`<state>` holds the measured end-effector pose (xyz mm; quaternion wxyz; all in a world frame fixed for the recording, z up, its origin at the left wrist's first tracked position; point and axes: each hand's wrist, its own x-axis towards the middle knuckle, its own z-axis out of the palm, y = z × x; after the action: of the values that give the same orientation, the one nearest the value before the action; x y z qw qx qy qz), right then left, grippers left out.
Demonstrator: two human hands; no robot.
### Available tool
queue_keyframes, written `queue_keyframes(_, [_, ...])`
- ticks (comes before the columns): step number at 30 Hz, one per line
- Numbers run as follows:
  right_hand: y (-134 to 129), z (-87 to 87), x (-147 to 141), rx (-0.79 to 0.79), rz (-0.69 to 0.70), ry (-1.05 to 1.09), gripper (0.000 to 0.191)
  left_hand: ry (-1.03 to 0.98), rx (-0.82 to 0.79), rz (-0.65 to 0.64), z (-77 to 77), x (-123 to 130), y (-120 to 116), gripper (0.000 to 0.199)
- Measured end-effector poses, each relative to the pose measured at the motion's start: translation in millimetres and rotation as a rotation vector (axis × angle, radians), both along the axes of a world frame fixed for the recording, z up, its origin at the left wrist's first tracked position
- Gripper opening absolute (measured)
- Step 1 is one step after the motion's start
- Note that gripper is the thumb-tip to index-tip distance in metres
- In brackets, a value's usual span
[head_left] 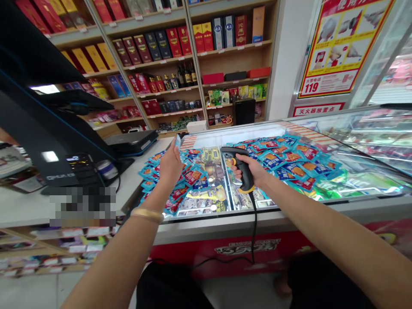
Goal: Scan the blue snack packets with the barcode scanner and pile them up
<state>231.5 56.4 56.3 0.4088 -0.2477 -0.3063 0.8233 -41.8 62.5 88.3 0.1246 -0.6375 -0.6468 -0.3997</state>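
A shop: price-tagged shelves (232,62), freezer (209,225)

Over the red-fronted, glass-topped chest freezer (193,226), your right hand (255,169) grips a black-and-yellow pistol-shaped scanner (247,177), its black cable (254,227) hanging down the freezer's front. Your left hand (170,163), above the freezer's left part, pinches a small light-blue packet (178,140), mostly hidden. Shiny blue-and-red packets form a left heap (194,176) and a right heap (291,159) on the freezer's glass. Behind the freezer, pale wooden shelves (225,65) hold red cardboard boxes (174,42) and dark glass bottles (187,75).
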Motion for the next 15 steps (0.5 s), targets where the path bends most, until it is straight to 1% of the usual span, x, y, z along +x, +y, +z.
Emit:
queue_keyframes(1, [2.6,0.9,-13.1,-0.009,0.036,0.007,0.023,0.091,-0.065,0.043,3.8,-10.1,-2.5,0.052])
queue_keyframes(3, [6.8,1.7,-37.8,-0.021,0.094,0.033,0.024,0.290,-0.245,0.103,3.8,-26.0,-7.0,0.051])
queue_keyframes(5, [10.1,1.4,-58.1,-0.033,0.131,0.057,0.024,0.453,-0.441,0.109,-4.3,-36.6,-10.1,0.050])
queue_keyframes(7, [12.5,0.1,-72.7,-0.042,0.160,0.067,0.024,0.527,-0.558,0.089,-15.2,-43.0,-12.1,0.052])
queue_keyframes(8, [13.4,-0.6,-77.6,-0.046,0.171,0.067,0.024,0.536,-0.578,0.085,-19.6,-44.9,-12.7,0.054])
queue_keyframes(10, [14.8,-2.2,-83.1,-0.052,0.185,0.066,0.024,0.546,-0.557,0.091,-24.2,-46.4,-13.6,0.056])
queue_keyframes(12, [15.7,-3.2,-83.7,-0.057,0.190,0.077,0.024,0.556,-0.505,0.101,-23.0,-45.4,-14.3,0.057])
queue_keyframes(15, [17.7,-2.8,-77.7,-0.071,0.185,0.103,0.025,0.527,-0.418,0.112,-16.9,-38.3,-14.5,0.059])
